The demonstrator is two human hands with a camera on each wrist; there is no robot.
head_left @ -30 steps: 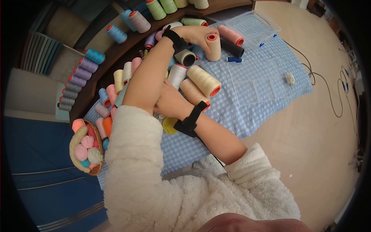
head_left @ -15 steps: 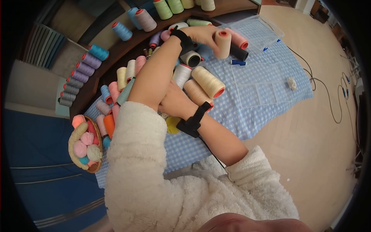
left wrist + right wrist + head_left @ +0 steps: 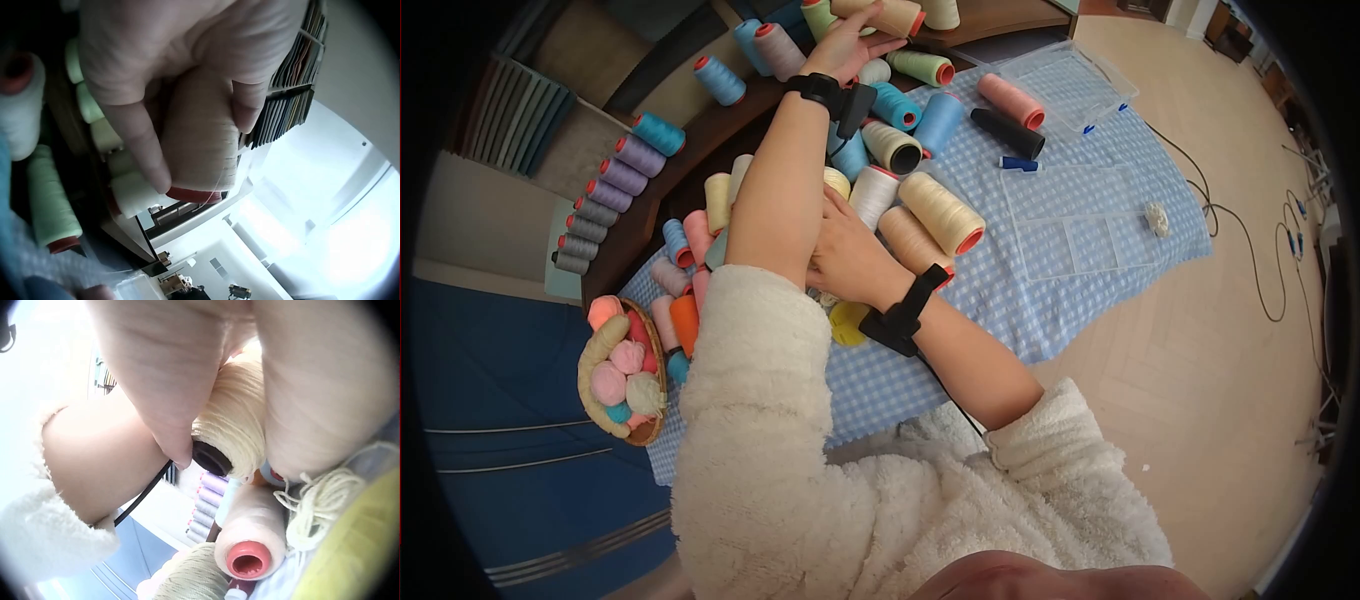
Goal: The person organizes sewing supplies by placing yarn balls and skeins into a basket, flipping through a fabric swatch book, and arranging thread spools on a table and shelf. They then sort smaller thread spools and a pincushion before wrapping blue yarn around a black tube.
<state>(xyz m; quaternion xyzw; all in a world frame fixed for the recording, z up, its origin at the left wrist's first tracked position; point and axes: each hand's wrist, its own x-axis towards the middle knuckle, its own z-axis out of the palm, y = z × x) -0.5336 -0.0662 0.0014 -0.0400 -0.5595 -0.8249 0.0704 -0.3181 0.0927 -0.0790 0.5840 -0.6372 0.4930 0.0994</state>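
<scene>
My left hand (image 3: 847,50) is raised over the dark shelf at the top of the head view and holds a beige thread spool (image 3: 890,16) lying nearly on its side. In the left wrist view, thumb and fingers sit on either side of that spool (image 3: 203,134), its red base rim showing. Below the left forearm, my right hand (image 3: 850,258) is partly hidden in the head view. Its wrist view shows thumb and fingers around a cream yarn spool (image 3: 236,412) with a black core. A peach spool (image 3: 253,531) and loose cream yarn (image 3: 328,500) lie just below it.
Several spools crowd the blue checked cloth (image 3: 990,310), among them a cream cone (image 3: 940,212) and a black cone (image 3: 1007,132). Clear plastic trays (image 3: 1070,235) lie to the right. A basket of yarn balls (image 3: 662,395) stands at the left. More spools line the curved shelf (image 3: 990,25).
My left hand has carried the beige spool up and left from over the cloth to the shelf, tipping it from upright to sideways. My right hand has stayed in nearly the same place.
</scene>
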